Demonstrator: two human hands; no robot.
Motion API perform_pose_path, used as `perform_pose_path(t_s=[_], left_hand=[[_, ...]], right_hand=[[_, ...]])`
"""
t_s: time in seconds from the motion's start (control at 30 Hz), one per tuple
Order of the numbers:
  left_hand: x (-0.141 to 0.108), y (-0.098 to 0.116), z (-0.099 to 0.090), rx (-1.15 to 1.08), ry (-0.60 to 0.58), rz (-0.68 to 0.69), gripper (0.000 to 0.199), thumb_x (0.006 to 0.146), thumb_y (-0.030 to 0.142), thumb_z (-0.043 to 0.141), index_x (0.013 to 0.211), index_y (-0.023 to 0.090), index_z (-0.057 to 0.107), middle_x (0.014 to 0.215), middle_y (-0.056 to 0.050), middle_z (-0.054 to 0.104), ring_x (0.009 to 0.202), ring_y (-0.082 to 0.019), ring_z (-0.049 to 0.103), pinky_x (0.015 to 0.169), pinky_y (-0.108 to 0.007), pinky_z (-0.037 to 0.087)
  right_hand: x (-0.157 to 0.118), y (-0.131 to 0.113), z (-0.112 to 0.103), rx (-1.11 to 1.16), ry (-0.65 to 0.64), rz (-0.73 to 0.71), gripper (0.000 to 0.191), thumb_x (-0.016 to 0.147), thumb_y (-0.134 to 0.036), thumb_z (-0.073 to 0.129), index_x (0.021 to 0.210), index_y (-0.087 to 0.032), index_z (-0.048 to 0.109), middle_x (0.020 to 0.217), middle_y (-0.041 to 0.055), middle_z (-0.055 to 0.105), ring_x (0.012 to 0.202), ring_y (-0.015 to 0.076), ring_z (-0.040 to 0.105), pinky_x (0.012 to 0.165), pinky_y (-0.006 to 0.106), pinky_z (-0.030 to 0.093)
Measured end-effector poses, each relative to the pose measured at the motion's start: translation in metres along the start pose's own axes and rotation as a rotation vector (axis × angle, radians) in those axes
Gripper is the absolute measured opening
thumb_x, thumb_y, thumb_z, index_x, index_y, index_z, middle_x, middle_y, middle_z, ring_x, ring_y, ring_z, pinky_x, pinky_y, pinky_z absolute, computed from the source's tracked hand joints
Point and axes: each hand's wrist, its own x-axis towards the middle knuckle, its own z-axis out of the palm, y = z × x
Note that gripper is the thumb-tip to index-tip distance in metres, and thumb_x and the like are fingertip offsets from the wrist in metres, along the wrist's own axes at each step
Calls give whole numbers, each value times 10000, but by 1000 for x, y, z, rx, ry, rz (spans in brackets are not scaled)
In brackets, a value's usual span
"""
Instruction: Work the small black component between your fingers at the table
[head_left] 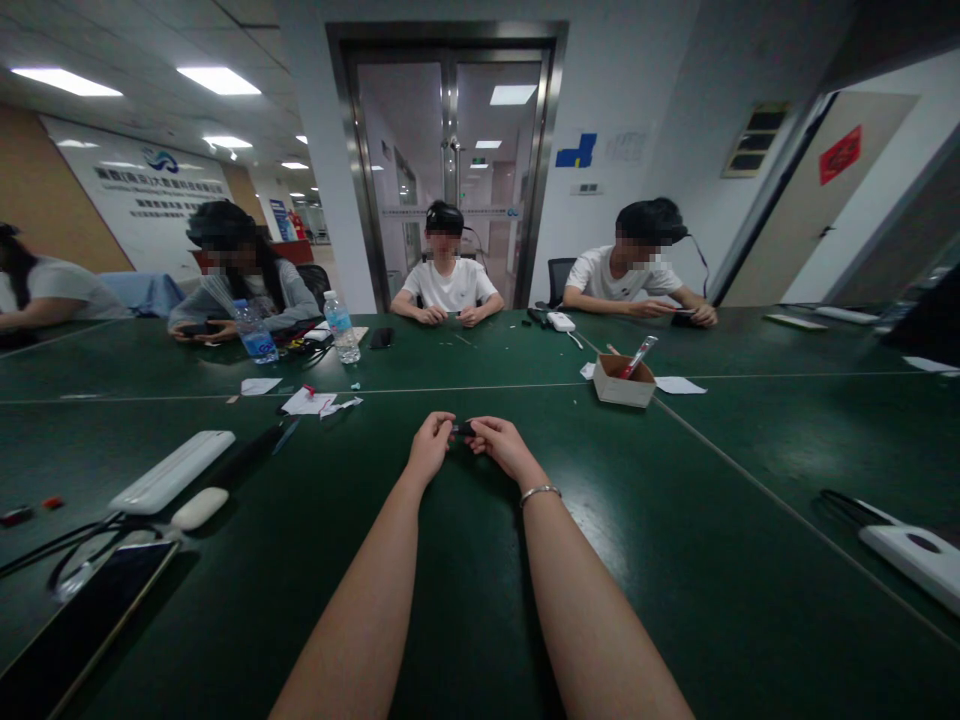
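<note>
Head view: we hold one small dark piece point(464, 430) above the middle of the green table point(474, 570); left hand point(430, 448) and right hand point(501, 446) both pinch it, fingers narrow. Step in hand, we judge: two-handed fingertip handling; any next move calls for steady, fine pressure. Count: two plastic bottles point(343, 330) far left, one open box point(622, 389) far right.

office | green shared table point(712, 500) | logo wall sign point(161, 185) | 2 glass doors point(450, 120)
</note>
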Motion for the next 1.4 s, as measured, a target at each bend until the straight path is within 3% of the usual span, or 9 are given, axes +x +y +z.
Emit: perform_pose_path(t_s=[0.2, 0.33, 0.47, 0.83, 1.2, 1.4], left_hand=[[-2, 4, 0, -12, 2, -30, 299, 827, 397, 459, 942, 160, 600, 607, 18, 526, 455, -73, 433, 413, -177, 312], [-2, 4, -1, -14, 5, -15, 272, 785, 367, 520, 953, 172, 609, 703, 3, 561, 519, -77, 470, 434, -173, 325], [0, -1, -1, -18, -10, -9, 302, 814, 400, 481, 944, 159, 609, 615, 18, 515, 479, -74, 429, 430, -176, 308], [0, -3, -1, 14, -34, 26, 307, 770, 338, 555, 1027, 176, 596, 783, -21, 583, 600, -97, 511, 462, -175, 367], [0, -2, 1, 13, -39, 0, 301, 824, 393, 465, 977, 172, 601, 671, 0, 543, 523, -87, 455, 440, -177, 337], [0, -2, 0, 20, -47, -3, 316, 806, 399, 502, 1010, 176, 593, 734, -14, 569, 554, -91, 479, 445, -175, 341]], right_hand=[[0, 0, 0, 11, -3, 8, 273, 692, -284, 742, 871, -95, 659, 630, 75, 667, 510, 90, 569, 486, 198, 439], [0, -1, 0, 18, -3, 8, 249, 703, -265, 731, 868, -93, 661, 637, 81, 671, 514, 90, 574, 496, 198, 449], [-1, -2, 1, 22, -2, 14, 224, 710, -250, 723, 860, -95, 663, 627, 77, 670, 512, 93, 574, 486, 197, 447], [-3, -4, 3, 18, 7, 18, 175, 733, -222, 694, 851, -97, 667, 625, 78, 668, 507, 89, 568, 480, 190, 446], [-2, -4, 2, 13, 4, 18, 191, 714, -237, 707, 847, -104, 672, 624, 74, 668, 503, 92, 566, 479, 198, 446], [-2, -4, 3, 5, 9, 22, 212, 712, -252, 716, 852, -100, 670, 626, 77, 671, 502, 88, 565, 470, 188, 440]])
